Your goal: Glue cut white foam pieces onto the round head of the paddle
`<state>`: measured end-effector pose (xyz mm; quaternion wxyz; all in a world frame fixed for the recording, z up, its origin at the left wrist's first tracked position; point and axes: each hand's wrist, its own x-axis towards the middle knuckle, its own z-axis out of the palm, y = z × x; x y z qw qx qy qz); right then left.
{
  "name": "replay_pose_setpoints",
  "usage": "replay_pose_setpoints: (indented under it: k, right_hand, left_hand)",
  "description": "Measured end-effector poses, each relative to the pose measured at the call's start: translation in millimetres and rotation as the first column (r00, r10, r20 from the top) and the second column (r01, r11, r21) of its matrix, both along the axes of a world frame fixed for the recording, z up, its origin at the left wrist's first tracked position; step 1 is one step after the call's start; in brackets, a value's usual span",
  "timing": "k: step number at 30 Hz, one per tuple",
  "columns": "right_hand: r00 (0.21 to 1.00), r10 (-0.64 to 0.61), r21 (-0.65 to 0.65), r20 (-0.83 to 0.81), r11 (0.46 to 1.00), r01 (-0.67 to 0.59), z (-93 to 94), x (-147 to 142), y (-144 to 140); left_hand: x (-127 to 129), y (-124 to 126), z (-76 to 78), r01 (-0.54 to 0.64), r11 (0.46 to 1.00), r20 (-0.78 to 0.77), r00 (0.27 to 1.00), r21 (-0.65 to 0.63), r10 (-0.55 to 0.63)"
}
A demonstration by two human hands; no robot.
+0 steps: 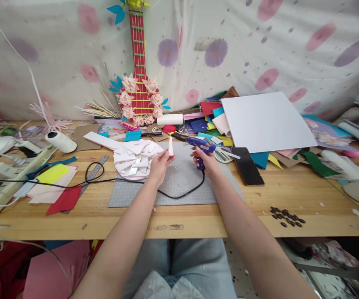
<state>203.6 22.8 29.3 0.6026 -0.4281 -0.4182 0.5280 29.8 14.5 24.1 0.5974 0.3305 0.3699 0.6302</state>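
Grey mat (179, 182) front open; black cord (179, 195) crosses; clutter behind.

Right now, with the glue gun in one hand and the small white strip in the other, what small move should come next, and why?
Probably bring the glue gun tip to the white strip: the right hand points its nozzle at the strip, which the left hand holds upright nearby, a small gap between them.

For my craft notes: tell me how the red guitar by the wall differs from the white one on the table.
The red guitar stands upright against the sheet; the white guitar lies flat on the table. The red guitar bears pink paper flowers; the white guitar bears plain white folded pieces. The red guitar has strings; the white guitar's neck is bare. Both share a guitar outline.
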Motion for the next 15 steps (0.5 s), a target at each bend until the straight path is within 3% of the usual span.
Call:
replay_pose_setpoints:
  k: [6,15]
  right_hand:
    - [0.983,0.138,-0.081,0.123,0.988,-0.129,0.9,-2,-7]
    - [0.933,0.252,-0.174,0.258,0.962,-0.212,1.2,10,-9]
  left_hand:
    - [-7,-5,-1.5,0.132,0.984,0.208,0.972,-0.118,-0.106]
    - [-7,-7,-4.7,0.149,0.980,0.197,0.973,-0.131,-0.122]
